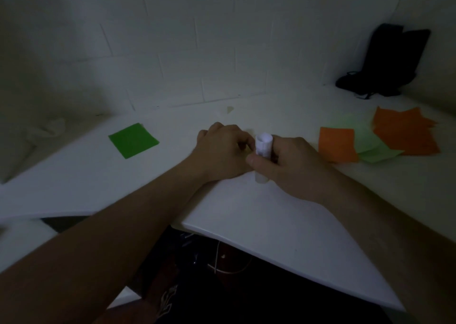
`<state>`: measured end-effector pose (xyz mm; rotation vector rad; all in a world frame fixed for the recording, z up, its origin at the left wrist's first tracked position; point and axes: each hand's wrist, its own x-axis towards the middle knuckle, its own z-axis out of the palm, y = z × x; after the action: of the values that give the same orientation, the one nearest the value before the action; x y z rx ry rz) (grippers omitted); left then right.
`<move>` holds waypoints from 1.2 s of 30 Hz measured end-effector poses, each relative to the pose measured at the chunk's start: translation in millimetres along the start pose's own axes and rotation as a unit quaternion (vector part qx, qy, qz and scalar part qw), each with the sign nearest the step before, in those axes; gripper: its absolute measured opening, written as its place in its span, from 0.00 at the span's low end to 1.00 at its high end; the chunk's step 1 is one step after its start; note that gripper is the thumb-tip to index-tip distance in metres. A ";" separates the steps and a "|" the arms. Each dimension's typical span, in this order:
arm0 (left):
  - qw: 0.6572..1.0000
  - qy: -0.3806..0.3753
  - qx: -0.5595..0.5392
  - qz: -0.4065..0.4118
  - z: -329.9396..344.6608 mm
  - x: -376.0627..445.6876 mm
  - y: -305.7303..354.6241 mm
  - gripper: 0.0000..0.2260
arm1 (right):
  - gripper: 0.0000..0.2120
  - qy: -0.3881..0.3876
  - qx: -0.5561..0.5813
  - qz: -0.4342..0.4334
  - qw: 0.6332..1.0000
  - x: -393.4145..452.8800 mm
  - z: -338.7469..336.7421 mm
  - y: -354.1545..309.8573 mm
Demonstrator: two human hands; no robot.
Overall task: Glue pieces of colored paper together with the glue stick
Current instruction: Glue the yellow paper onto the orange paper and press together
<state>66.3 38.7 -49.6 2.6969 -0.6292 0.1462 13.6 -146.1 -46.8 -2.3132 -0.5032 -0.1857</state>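
Note:
A white glue stick (263, 148) stands upright at the middle of the white table (259, 215). My right hand (291, 163) grips its body, thumb across the front. My left hand (222, 151) sits right beside it with curled fingers touching its upper part; whether it holds the cap is hidden. A bright green paper square (133, 139) lies flat to the left. To the right lies a loose pile of orange paper (336, 144) and pale green paper (370, 148), with more orange sheets (404, 132) behind.
A black bag (385, 62) leans in the far right corner against the tiled wall. A small paper scrap (230, 109) lies near the wall. White cloth (49, 128) sits at far left. The table's front edge runs diagonally near my lap.

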 end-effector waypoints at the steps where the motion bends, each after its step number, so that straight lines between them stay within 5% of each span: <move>1: 1.000 -0.002 0.001 -0.001 -0.5 -0.1 1.0 0.10 | 0.11 -0.008 0.003 0.002 1.000 -0.3 0.6 -0.5; 4: 1.000 0.013 -0.009 -0.005 -0.4 -0.5 2.9 0.04 | 0.12 -0.007 0.053 0.014 0.998 0.8 0.0 -0.2; 10: 0.999 0.022 -0.036 0.001 5.3 0.1 -5.3 0.19 | 0.13 0.207 0.302 0.093 0.926 13.9 -22.1 9.0; 15: 0.996 0.046 -0.075 0.019 4.4 -4.4 -1.4 0.16 | 0.14 0.199 0.324 0.099 0.919 14.0 -18.8 14.6; 21: 0.984 0.112 -0.079 0.116 5.6 -2.8 -9.4 0.13 | 0.15 0.188 0.239 0.073 0.950 10.5 -16.9 17.0; 24: 0.979 0.139 -0.081 0.126 8.0 -3.8 -8.9 0.11 | 0.12 0.152 0.085 0.049 0.983 7.7 -18.6 24.3; 26: 0.978 0.147 -0.075 0.130 9.7 -5.9 -6.3 0.07 | 0.19 0.123 0.016 0.050 0.991 7.3 -18.3 27.4; 33: 0.958 0.126 -0.070 0.247 10.8 -8.1 -5.1 0.05 | 0.30 0.086 -0.009 0.040 0.995 10.3 -15.2 36.6; 36: 0.959 0.119 -0.068 0.247 11.4 -7.9 -4.9 0.06 | 0.24 0.070 -0.010 0.034 0.997 9.9 -14.9 36.0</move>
<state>61.6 41.8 -63.2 2.2908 -1.1734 0.5269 37.6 -176.8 -56.8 -2.3127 -0.3520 -0.3180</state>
